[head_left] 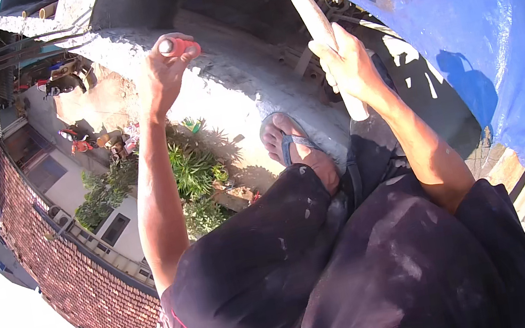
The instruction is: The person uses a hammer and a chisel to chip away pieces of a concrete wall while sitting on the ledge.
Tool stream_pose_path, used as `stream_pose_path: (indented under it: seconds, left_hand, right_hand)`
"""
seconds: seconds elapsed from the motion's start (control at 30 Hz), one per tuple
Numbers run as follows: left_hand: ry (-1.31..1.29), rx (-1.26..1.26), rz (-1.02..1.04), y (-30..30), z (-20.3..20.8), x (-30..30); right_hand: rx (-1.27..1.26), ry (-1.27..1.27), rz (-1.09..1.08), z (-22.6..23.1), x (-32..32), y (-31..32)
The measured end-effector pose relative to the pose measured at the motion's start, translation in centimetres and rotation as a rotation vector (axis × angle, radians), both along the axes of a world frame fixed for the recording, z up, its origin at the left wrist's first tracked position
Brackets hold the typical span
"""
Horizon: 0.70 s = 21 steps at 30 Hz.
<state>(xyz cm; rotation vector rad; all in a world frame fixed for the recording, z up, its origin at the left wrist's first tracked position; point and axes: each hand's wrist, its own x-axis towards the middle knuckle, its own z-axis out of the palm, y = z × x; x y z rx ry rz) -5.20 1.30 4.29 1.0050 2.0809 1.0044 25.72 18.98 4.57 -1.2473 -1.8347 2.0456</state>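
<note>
My left hand [162,76] is closed around a red-gripped chisel [186,49], its round grey striking end turned up toward me. The chisel's blade is hidden behind the hand and cannot be seen. In my right hand [350,64] is a claw hammer [308,12] with a pale, worn handle, gripped around the lower part. The hammer's head is raised, up and to the left of that hand, well apart from the chisel. Beneath the left hand runs a rough whitish concrete ledge [233,89].
My sandalled foot [290,142] rests on the ledge. Far below at left lie a yard [92,102], green plants [190,169] and a tiled roof [78,264]. Dark cables [15,52] cross the upper left. A blue wall [459,13] rises at right, bearing a shadow.
</note>
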Motion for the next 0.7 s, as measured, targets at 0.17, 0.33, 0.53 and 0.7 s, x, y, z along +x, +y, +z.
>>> stream_pose_path:
  seconds: [0.17,0.33,0.53,0.7]
  left_hand:
    - [0.005,-0.109,-0.121,0.0,7.6,-1.2]
    - [0.135,-0.225,-0.269,5.0,6.3,-1.2]
    - [0.123,-0.252,-0.219,6.5,-7.3,0.3]
    - [0.116,-0.385,-0.144,2.0,-14.4,2.1]
  right_hand:
    - [-0.12,-0.053,0.013,-1.8,2.6,-3.0]
    - [-0.167,-0.05,0.012,-2.9,3.3,-4.3]
    - [-0.109,-0.05,0.025,-2.8,3.6,-3.5]
    - [-0.113,-0.082,0.01,-2.6,3.2,-3.2]
